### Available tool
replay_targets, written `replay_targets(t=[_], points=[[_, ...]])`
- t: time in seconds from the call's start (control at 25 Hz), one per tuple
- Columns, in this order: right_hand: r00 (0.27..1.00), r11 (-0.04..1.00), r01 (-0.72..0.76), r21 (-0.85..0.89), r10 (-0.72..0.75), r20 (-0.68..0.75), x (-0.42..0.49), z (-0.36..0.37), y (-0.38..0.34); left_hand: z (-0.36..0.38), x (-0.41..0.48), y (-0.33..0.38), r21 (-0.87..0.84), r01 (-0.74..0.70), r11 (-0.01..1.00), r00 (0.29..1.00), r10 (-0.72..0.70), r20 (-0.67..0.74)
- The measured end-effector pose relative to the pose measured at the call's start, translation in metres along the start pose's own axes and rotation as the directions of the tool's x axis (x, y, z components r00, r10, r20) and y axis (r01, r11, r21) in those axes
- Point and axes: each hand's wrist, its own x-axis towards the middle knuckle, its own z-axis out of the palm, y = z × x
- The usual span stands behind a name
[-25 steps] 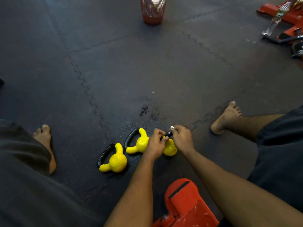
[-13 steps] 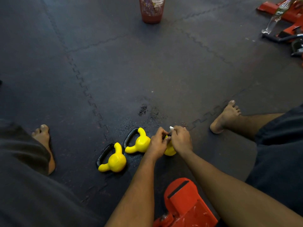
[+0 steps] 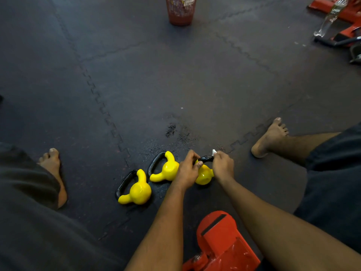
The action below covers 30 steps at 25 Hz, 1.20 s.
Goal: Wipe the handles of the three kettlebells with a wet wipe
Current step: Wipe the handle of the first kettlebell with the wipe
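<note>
the rightmost kettlebell (image 3: 204, 176) of three sits on the dark floor mat (image 3: 214, 85). the left hand (image 3: 187, 171) curls round the left end of its black handle (image 3: 206, 159); the right hand (image 3: 222, 166) pinches a white wipe (image 3: 214, 152) against the right end.

Dim overall, low contrast. The mat (image 3: 195, 79) has a soft pale sheen across the middle and upper centre, so the light reads as overhead and diffuse. Corners fall off dark. Kettlebells (image 3: 139, 191) show small specular hotspots on top and short, soft shadows beneath. The wipe (image 3: 214, 152) is blown out white. Shorts (image 3: 29, 222) are crushed to near black, no texture. There's a mild glare streak on the red part (image 3: 224, 241). Wide-angle bowing: the seam (image 3: 93, 89) curves toward the left edge. Fine detail is soft throughout.
</note>
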Motion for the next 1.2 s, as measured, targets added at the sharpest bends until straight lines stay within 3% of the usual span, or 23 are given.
replay_targets(t=[0.12, 0.2, 0.52, 0.6, 0.76, 0.88, 0.96, 1.08, 1.2], points=[[0.984, 0.979, 0.179, -0.102, -0.177, 0.03, -0.008, 0.006, -0.011, 0.0, -0.001, 0.001, -0.019, 0.005, 1.0, 1.0, -0.005, -0.004], [0.976, 0.965, 0.216, -0.149, -0.21, 0.053, -0.007, 0.004, -0.01, 0.0, -0.002, 0.001, -0.03, 0.002, 1.0, 1.0, -0.003, -0.009], [0.991, 0.992, -0.121, 0.027, 0.12, 0.058, 0.01, -0.009, 0.011, -0.004, -0.004, 0.0, 0.002, -0.018, 1.0, 1.0, 0.018, -0.019], [0.998, 0.998, -0.053, 0.017, 0.054, -0.012, 0.001, 0.001, 0.005, -0.005, -0.004, 0.001, 0.007, -0.014, 1.0, 1.0, 0.014, -0.025], [0.958, 0.959, 0.275, -0.064, -0.279, -0.073, -0.019, 0.015, -0.008, -0.004, -0.005, 0.004, -0.02, -0.015, 1.0, 1.0, 0.015, -0.008], [0.935, 0.938, 0.343, -0.049, -0.346, -0.077, -0.02, 0.014, -0.002, -0.004, -0.005, 0.006, -0.016, -0.036, 0.999, 0.999, 0.036, 0.013], [0.958, 0.963, 0.267, 0.033, -0.261, -0.12, -0.018, 0.012, 0.008, -0.005, -0.005, 0.006, 0.0, -0.038, 0.999, 0.999, 0.038, 0.022], [0.988, 0.98, -0.025, 0.197, 0.054, -0.146, -0.009, 0.009, 0.014, -0.005, -0.004, 0.005, 0.0, -0.04, 0.999, 0.999, 0.04, 0.021], [0.965, 0.955, -0.223, 0.197, 0.244, -0.091, -0.003, 0.007, 0.007, -0.005, -0.004, 0.006, 0.009, -0.033, 0.999, 0.999, 0.032, 0.044]])
